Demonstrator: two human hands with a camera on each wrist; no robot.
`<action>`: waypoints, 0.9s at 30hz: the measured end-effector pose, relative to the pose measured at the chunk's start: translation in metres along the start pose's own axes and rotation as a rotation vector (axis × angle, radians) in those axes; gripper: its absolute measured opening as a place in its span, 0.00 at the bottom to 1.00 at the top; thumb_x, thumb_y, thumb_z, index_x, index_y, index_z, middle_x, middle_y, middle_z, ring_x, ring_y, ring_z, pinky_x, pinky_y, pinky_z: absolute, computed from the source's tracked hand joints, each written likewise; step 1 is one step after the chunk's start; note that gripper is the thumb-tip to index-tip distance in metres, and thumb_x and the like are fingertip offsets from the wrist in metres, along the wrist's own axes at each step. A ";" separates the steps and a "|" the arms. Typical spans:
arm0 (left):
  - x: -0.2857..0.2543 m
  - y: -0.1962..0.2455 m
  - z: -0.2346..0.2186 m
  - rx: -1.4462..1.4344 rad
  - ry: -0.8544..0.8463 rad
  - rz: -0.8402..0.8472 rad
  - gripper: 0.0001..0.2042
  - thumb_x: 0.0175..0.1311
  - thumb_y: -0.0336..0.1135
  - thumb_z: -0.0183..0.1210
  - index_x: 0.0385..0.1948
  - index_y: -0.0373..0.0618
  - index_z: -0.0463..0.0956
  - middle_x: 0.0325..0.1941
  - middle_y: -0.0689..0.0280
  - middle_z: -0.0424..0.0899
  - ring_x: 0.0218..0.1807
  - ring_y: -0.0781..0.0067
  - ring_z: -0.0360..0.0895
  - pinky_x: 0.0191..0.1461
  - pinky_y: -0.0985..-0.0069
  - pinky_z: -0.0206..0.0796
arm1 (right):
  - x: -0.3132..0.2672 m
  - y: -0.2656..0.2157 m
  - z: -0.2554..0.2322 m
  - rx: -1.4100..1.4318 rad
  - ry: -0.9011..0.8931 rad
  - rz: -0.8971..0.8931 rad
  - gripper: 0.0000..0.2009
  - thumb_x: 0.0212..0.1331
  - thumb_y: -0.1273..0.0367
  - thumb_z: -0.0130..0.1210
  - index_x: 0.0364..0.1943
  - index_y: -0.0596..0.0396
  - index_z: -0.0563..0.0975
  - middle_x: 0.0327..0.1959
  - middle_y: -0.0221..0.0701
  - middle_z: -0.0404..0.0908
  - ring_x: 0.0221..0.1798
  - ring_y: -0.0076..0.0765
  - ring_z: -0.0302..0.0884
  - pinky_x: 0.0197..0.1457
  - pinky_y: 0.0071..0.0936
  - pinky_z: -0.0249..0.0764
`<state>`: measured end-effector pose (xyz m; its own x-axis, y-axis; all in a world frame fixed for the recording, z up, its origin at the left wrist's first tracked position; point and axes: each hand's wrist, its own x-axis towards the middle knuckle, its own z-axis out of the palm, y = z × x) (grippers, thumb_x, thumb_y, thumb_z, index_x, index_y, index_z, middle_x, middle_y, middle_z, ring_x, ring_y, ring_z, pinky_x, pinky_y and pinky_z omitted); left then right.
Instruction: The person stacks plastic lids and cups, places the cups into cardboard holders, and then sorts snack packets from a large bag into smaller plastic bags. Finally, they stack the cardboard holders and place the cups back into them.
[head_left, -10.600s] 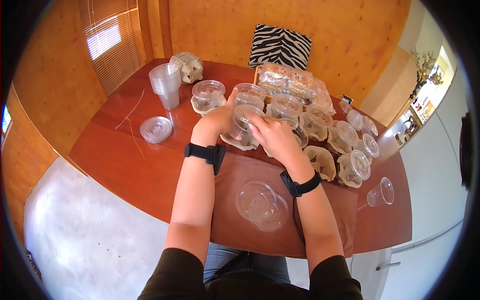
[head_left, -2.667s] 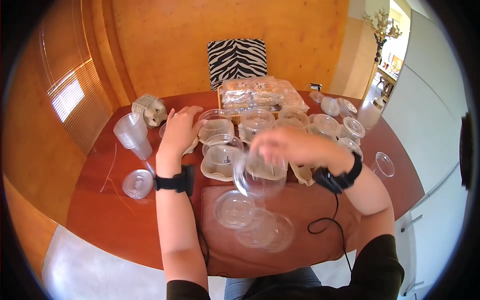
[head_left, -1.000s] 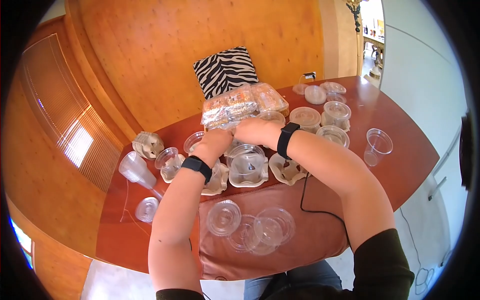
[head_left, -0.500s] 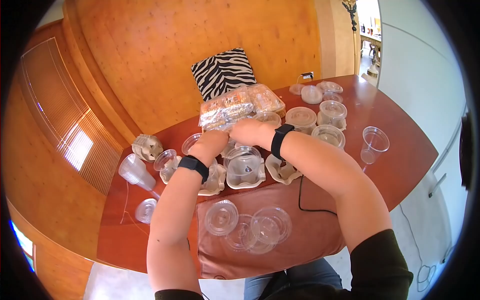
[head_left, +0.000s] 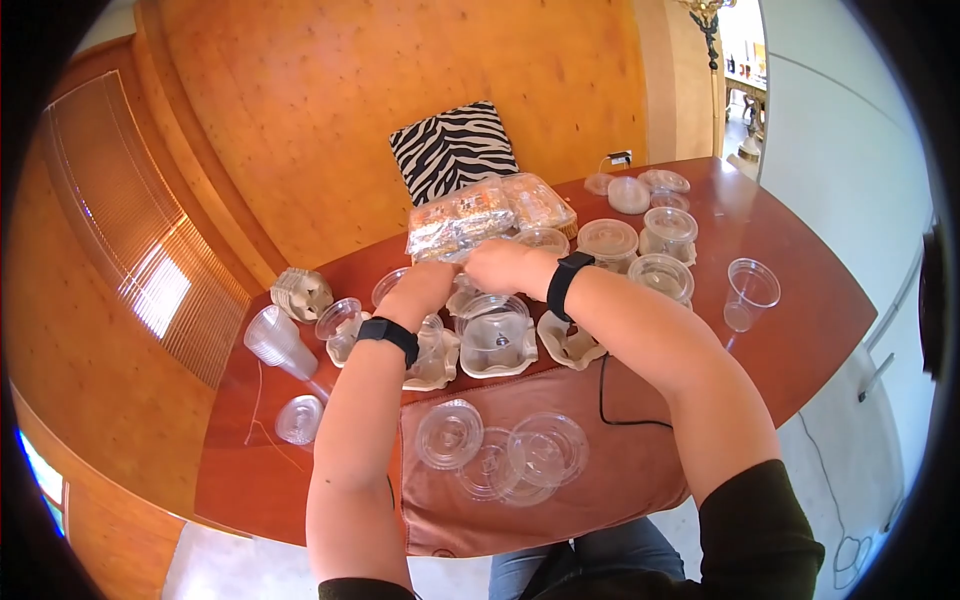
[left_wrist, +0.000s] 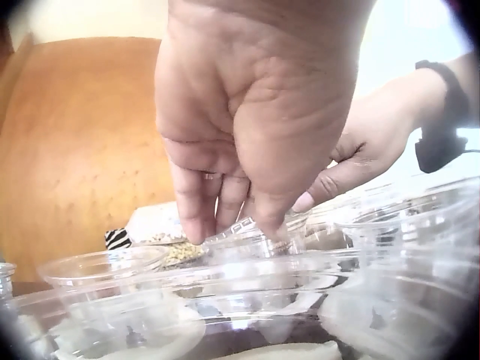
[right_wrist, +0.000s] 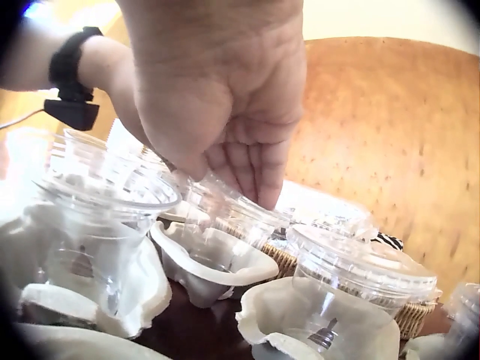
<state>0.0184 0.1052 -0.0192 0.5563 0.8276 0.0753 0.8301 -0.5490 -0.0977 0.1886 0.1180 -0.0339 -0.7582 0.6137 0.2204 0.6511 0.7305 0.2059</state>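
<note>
In the head view, my left hand [head_left: 428, 287] and right hand [head_left: 505, 267] meet over the back row of clear plastic cups. Between them is the rim of one clear plastic cup [right_wrist: 225, 215], upright in a moulded pulp cup holder [right_wrist: 199, 259]. My right thumb and fingers pinch the rim from its right side. The left hand pinches it opposite, with the thumb in front and fingers behind. From the head camera, the hands hide most of this cup. Just in front stands another clear cup [head_left: 497, 335] in a pulp holder.
Several clear lids [head_left: 449, 434] lie on the brown mat [head_left: 620, 440]. A cup stack [head_left: 280, 340] and stacked pulp holders [head_left: 301, 294] are at left. Wrapped food packs [head_left: 462, 218] in a basket stand behind. A lone cup [head_left: 752, 290] is at right.
The right hand, earlier moving a clear plastic item over the front row, has gone to the back-row cup. The left hand has joined it there. More lids lie on the mat than at first.
</note>
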 end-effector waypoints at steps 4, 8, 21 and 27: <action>-0.002 0.000 0.001 -0.121 0.038 -0.024 0.15 0.57 0.37 0.59 0.45 0.44 0.76 0.42 0.47 0.81 0.47 0.48 0.77 0.51 0.58 0.68 | -0.006 -0.006 -0.006 -0.066 0.038 -0.035 0.11 0.52 0.66 0.53 0.26 0.58 0.82 0.29 0.44 0.82 0.35 0.47 0.82 0.40 0.39 0.78; 0.001 -0.002 0.011 -0.175 0.128 -0.060 0.16 0.54 0.35 0.62 0.43 0.41 0.76 0.42 0.47 0.81 0.47 0.47 0.77 0.51 0.59 0.68 | 0.000 -0.003 0.009 -0.082 0.209 -0.122 0.08 0.51 0.68 0.53 0.25 0.57 0.81 0.26 0.41 0.82 0.31 0.44 0.82 0.35 0.36 0.79; 0.003 0.004 -0.005 -0.264 0.065 -0.294 0.43 0.39 0.40 0.73 0.60 0.41 0.58 0.54 0.41 0.71 0.55 0.42 0.72 0.57 0.59 0.66 | 0.000 -0.004 -0.011 -0.044 0.363 -0.058 0.07 0.49 0.72 0.53 0.28 0.62 0.80 0.24 0.43 0.81 0.30 0.45 0.82 0.33 0.38 0.78; -0.007 -0.010 -0.013 -0.234 0.104 -0.334 0.56 0.38 0.45 0.73 0.70 0.46 0.41 0.64 0.43 0.62 0.63 0.41 0.64 0.64 0.59 0.61 | -0.002 0.020 -0.050 -0.238 0.651 0.104 0.07 0.48 0.73 0.52 0.30 0.61 0.77 0.24 0.41 0.81 0.29 0.45 0.81 0.31 0.38 0.77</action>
<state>0.0069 0.1033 -0.0056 0.2465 0.9549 0.1657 0.9452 -0.2746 0.1766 0.2048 0.1169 0.0180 -0.5652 0.3181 0.7611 0.7653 0.5466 0.3399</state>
